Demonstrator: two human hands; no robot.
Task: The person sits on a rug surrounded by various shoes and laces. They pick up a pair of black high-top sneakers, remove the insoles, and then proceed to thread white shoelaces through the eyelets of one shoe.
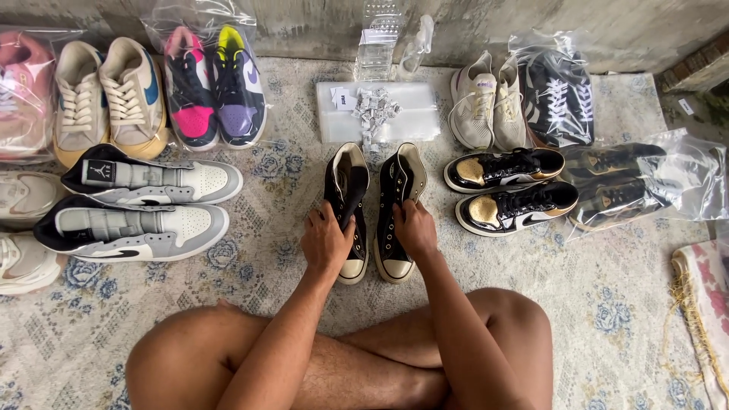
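Observation:
Two black high-top canvas sneakers with cream toe caps stand side by side on the carpet in front of my crossed legs. My left hand (326,241) grips the left sneaker (348,188) at its side near the laces. My right hand (415,228) rests on the laces of the right sneaker (398,182), fingers curled over it. Both shoes point toes toward me.
A stack of clear plastic bags (414,114) with small white packets (376,108) lies beyond the sneakers. Grey-white high-tops (144,205) sit left, black-and-gold sneakers (509,190) right, bagged pairs (645,182) further right. More shoes line the wall. A fringed cloth (702,304) lies at the right.

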